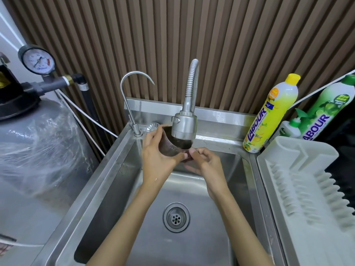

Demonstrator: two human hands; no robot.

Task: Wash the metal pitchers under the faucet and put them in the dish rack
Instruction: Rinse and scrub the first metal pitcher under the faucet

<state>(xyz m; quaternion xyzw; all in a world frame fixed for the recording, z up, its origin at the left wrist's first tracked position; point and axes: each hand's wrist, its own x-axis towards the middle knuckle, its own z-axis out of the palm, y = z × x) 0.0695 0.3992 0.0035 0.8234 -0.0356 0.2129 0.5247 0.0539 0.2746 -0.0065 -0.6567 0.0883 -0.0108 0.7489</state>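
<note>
Head view looks down into a steel sink, where the person holds a dark metal pitcher tilted directly beneath the faucet, its mouth turned up toward the spray head so water would fall inside. The left hand wraps around the pitcher's body, with fingers behind and thumb across the front. The right hand has curled fingers and pinches the pitcher's near lower edge; whether that is a handle cannot be told. Holding it this way probably lets the person turn the vessel and rinse all round. Running water is not clearly visible.

The white dish rack sits on the tabletop just right of the sink, and no pitcher shows in it, so the task looks to be at the washing step. A yellow detergent bottle, a green detergent bottle and a small pump bottle stand behind the rack. A thin gooseneck tap rises near the left hand, and the spray head hangs touching or nearly touching the pitcher's rim. Both could be knocked when the pitcher is lifted out. The drain lies open below, and a pressure gauge stands at far left.
</note>
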